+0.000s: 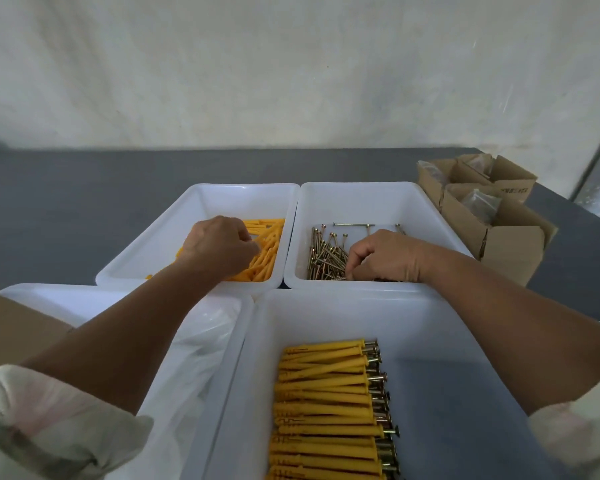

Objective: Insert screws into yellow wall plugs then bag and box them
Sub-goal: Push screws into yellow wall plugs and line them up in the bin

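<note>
My left hand [219, 245] reaches into the far left white bin [160, 237] and its curled fingers pinch among the loose yellow wall plugs [265, 251]. My right hand [385, 256] is in the far right white bin [426, 209], fingertips pinching at the pile of brass screws [326, 258]. What each hand holds is hidden by the fingers. The near white bin [430, 334] holds several yellow plugs with screws inserted [326, 410], laid in a stack with the screw heads to the right.
A near left white bin [49, 296] holds clear plastic bags [201, 348]. A cardboard piece [11, 334] lies at the left edge. Open cardboard boxes [492, 216] with bagged items stand at the back right on the dark grey table [66, 202]. A pale wall rises behind.
</note>
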A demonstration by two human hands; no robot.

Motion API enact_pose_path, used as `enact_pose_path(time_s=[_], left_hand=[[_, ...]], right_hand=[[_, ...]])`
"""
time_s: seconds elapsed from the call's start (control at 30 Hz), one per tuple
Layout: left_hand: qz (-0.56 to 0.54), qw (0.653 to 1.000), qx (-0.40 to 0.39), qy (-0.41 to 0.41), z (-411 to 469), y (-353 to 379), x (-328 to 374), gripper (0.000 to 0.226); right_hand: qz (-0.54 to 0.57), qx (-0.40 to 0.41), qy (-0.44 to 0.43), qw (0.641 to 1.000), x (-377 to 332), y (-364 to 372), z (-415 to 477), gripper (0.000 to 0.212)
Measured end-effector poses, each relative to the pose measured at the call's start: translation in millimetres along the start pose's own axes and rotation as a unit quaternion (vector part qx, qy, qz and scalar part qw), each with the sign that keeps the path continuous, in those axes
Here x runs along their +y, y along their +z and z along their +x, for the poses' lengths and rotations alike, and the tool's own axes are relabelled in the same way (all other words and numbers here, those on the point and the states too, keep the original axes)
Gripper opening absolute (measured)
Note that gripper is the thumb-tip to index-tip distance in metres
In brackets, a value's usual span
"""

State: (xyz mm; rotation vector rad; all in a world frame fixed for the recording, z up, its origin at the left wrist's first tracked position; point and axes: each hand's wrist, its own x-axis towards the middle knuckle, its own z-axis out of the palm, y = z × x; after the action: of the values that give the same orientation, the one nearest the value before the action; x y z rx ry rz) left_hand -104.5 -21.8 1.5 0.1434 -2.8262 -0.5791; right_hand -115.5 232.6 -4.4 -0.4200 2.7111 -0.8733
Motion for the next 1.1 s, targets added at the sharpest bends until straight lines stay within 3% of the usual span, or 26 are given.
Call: enact_pose_path(time_s=[0.17, 0.3, 0.47, 0.57, 0.67, 0.9, 1.1], left_hand=[[-0.073, 0.996, 0.04, -0.005, -14, -16, 5, 0.014], [-0.24, 0.969, 0.053, -0.034, -27, -27, 16, 0.014], [-0.515, 0.842, -0.044, -0.156, -49, -42, 33, 0.009], [-0.6, 0.768, -0.099, -0.201, -65, -47, 41, 0.012], [-0.643, 0.725, -0.128, -0.212, -79, -45, 46, 0.014], [-0.666, 0.701, -0.183, -0.178, -101, -37, 48, 0.008], [-0.615, 0.754, -0.182, -0.142, -109, -28, 45, 0.007]], right_hand=[[-0.009, 0.012, 0.004, 1.0, -8, -6, -13, 0.014], [-0.02, 0.057, -0.004, 0.998, -18, -6, -25, 0.008], [0.039, 0.152, -0.002, 0.988, -30, -3, -44, 0.003], [0.119, 0.189, -0.006, 0.975, -41, -3, -57, 0.005], [0.178, 0.192, -0.013, 0.965, -52, 0, -70, 0.007], [0.148, 0.17, -0.04, 0.973, -61, 25, -89, 0.008], [-0.072, 0.148, -0.108, 0.98, -63, 42, -94, 0.007]])
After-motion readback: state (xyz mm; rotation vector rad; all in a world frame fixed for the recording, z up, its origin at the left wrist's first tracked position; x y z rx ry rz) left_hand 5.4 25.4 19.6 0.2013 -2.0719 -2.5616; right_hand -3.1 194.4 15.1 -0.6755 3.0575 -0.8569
